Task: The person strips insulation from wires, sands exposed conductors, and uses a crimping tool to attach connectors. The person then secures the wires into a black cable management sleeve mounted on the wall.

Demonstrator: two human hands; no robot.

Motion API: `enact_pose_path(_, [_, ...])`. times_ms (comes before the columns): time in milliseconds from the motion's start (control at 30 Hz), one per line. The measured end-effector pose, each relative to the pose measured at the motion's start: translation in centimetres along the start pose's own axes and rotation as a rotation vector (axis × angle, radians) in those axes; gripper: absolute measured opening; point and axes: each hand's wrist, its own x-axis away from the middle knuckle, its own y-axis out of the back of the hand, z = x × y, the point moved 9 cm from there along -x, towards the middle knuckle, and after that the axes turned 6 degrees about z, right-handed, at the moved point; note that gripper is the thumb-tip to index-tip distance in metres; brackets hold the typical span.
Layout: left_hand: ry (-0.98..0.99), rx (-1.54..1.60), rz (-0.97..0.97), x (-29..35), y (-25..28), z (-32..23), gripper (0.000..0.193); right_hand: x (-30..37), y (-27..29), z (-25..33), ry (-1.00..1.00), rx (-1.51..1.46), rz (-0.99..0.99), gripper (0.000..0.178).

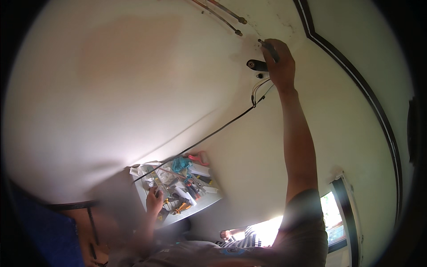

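Left of the right hand (281, 64), the pale wall (133, 89) leaves broad room for a reach, limited above by two slanting copper pipes (218, 18) and below by a black cable (235, 119) crossing diagonally. Close to those fingers the way is tight, with the black-sleeved pipe (271, 51) in their grasp, a second sleeved pipe end (255, 65) just below and looped wires (253, 94) under it. The left hand (155, 202) has heaped tools (191, 189) crowding its right side across the tabletop (203, 207).
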Motion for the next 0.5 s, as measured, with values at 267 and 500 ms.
enact_pose_path(267, [0.104,0.033,-0.082,-0.1,1.4,4.6,0.034,1.0,-1.0,-0.9,-0.046,-0.078,-0.006,0.029])
enact_pose_path(500, [0.278,0.321,-0.072,0.3,0.5,10.2,0.041,1.1,-0.5,2.5,0.03,-0.085,-0.011,0.063])
